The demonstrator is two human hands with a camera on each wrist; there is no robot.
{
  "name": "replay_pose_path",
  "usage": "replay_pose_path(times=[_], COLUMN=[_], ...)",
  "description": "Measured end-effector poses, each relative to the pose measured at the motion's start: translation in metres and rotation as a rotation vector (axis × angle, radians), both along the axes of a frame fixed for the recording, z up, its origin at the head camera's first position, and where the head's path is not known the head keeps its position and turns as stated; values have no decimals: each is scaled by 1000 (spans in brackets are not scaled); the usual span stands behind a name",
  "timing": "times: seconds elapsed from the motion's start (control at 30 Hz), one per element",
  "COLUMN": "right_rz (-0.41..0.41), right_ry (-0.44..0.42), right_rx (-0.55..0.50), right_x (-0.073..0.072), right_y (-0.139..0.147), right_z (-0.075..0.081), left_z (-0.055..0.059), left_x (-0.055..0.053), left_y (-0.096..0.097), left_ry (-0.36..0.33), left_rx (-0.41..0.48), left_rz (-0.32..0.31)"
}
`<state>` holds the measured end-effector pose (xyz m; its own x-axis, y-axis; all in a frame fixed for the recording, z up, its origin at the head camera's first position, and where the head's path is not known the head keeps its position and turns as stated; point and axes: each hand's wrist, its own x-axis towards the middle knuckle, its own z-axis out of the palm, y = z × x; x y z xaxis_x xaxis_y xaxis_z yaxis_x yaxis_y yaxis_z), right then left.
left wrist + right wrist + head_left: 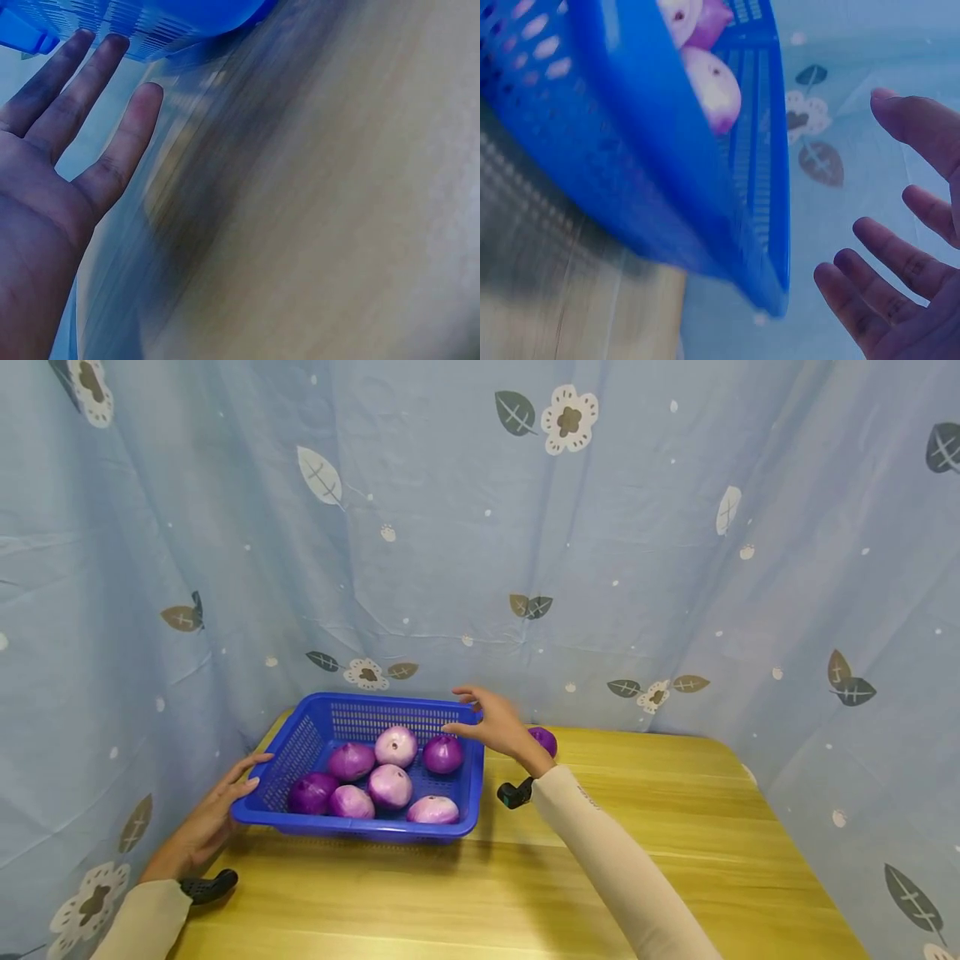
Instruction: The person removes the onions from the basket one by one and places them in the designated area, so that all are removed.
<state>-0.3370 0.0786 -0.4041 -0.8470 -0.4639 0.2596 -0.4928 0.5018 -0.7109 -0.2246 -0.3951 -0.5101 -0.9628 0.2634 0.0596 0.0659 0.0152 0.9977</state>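
A blue plastic basket with slotted walls stands on the table, several peeled purple onions lying inside it. My left hand is at the basket's left side, its extended fingers reaching the rim; the left wrist view shows the fingertips against the slotted wall. Over the back right corner, my right hand is raised with thumb and fingers spread apart and nothing between them. One more purple onion lies on the table to the right of the basket, partly hidden behind my right wrist.
The yellow wood-grain table extends to the right and in front of the basket. A light blue curtain with flowers and leaves hangs behind the table and along both sides. Black wrist cameras are strapped at both sleeves.
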Motion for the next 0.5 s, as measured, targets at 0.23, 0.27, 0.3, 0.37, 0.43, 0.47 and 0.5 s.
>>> replay_pose_path(times=[0.23, 0.27, 0.3, 0.37, 0.43, 0.47, 0.5], right_rz=[44, 51, 59, 71, 87, 90, 92], right_ry=[47, 47, 47, 41, 26, 23, 19], right_rx=[66, 71, 73, 74, 61, 62, 63], right_x=[1, 1, 1, 1, 0, 0, 0], right_y=[-27, -31, -33, -39, -43, -46, -48], right_z=[2, 2, 2, 0, -1, -1, -2], left_z=[1, 1, 1, 2, 2, 2, 2], left_x=[1, 1, 1, 2, 2, 2, 2], left_y=[0, 0, 0, 0, 1, 2, 2], left_ry=[1, 0, 1, -2, -7, -10, -12], left_rx=[52, 53, 47, 28, 4, -7, -19], left_rz=[-28, -28, -27, -15, 3, 12, 20])
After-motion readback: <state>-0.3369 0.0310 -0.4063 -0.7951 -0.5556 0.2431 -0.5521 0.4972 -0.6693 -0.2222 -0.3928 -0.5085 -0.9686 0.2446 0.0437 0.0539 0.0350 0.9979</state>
